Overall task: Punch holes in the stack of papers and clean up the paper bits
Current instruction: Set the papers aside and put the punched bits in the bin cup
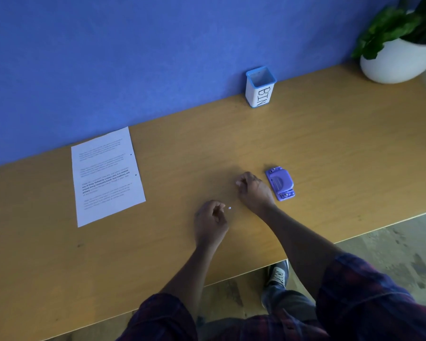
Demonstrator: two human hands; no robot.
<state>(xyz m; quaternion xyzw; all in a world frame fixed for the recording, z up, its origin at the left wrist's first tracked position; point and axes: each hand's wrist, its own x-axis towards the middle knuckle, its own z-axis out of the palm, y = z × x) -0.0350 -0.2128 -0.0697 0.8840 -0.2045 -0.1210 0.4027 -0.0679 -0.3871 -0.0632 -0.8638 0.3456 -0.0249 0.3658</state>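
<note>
The left grip [210,219] is narrow, its fingers curled in with thumb and fingertips close together just above the bench [317,153]; whether they pinch anything cannot be told. A single white paper bit [229,207] lies on the wood just beside those fingertips, at about 2 o'clock from the hand. The right grip [252,189] is likewise curled narrow, knuckles up, fingertips drawn together at its 10 o'clock edge with something pale showing there, too small to identify. Both forearms reach in from plaid sleeves [369,299] at the bottom of the view, and a shoe [278,275] shows on the mottled floor [391,244] beneath the bench's near edge.

The bench is warm yellow-brown wood running across the whole view. Just beside the right hand, at its 3 o'clock, sits a purple hole punch [280,183]. Well apart at 9 o'clock from the hands lies the stack of papers [107,177], printed side up, with two small holes near its right edge. Farther back, against a blue wall [133,57], stands a white container with blue rim marked BIN [260,87]. At the far right corner sits a white pot [396,62] holding a green plant [391,28].
</note>
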